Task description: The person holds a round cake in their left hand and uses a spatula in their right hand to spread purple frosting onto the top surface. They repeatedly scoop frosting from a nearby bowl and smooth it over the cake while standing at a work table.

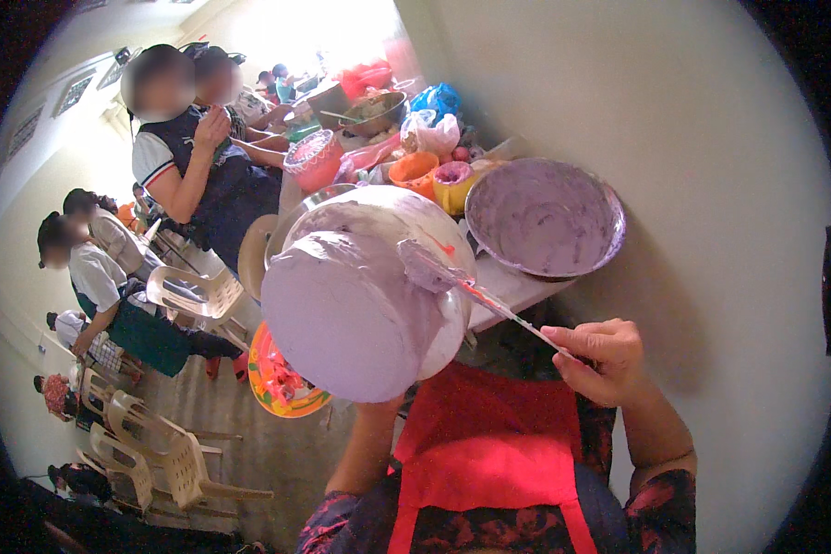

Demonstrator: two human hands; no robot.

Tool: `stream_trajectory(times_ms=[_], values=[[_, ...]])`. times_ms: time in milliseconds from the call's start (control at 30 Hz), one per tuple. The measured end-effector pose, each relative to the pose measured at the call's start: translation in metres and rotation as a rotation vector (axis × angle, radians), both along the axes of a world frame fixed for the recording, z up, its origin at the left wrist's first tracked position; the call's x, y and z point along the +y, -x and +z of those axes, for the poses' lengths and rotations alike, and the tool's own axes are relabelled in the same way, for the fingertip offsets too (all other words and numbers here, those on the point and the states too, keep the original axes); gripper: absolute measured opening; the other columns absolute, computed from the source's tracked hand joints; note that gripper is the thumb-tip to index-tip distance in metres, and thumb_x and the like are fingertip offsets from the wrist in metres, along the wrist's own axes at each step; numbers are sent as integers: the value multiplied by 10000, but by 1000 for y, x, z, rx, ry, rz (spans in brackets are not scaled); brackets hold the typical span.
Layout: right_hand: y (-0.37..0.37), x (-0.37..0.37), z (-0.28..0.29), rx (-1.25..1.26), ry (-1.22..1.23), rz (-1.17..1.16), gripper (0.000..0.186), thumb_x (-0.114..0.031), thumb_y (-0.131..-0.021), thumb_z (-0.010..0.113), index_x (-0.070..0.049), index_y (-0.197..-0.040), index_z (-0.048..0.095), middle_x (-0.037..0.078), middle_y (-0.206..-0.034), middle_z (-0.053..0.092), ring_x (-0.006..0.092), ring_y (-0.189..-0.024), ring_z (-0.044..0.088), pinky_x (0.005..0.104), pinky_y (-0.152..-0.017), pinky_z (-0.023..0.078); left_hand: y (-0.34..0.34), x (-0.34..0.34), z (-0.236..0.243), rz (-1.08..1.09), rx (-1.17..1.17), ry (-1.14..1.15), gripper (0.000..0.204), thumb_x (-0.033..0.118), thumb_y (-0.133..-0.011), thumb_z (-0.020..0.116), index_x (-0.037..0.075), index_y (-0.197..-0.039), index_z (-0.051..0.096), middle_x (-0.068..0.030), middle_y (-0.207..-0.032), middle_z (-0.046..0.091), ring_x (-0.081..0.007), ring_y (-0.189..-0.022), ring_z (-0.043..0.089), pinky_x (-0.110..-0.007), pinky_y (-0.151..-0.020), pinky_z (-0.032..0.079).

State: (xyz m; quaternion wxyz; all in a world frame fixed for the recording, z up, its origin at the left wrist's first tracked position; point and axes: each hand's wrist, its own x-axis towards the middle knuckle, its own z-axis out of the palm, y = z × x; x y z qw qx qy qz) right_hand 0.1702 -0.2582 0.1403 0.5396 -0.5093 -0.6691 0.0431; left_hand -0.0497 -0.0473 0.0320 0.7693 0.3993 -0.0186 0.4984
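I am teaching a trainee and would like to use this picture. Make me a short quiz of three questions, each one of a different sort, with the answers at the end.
1. Multiple choice: What does the right hand hold?
A) a whisk
B) a spatula
C) a fork

2. True or false: The wide bowl, smeared purple inside, stands to the right of the cake.

3. Fill in the colour: The apron at the lower edge of the picture is ____.

Key: 1. B. 2. True. 3. Red.
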Motion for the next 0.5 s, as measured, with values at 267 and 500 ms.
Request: stream_trajectory(times_ms=[267,500], values=[[-13,-11,15,-129,65,-14,398,-6,-702,629,-78,-1092,645,61,-560,535,161,-436,521,288,-419,411,2,2,5,-7,-7,27,716,554,-834,435,125,-1387,285,-103,-1416,322,-325,-1302,303,-513,-1075,230],[-15,-16,14,-222,85,-36,436,0,-689,629,-103,-1112,638,40,-543,506,158,-418,496,290,-411,408,-2,5,1,-20,-11,43,721,550,-826,454,119,-1381,293,-107,-1410,330,-327,-1298,310,-515,-1073,233]])
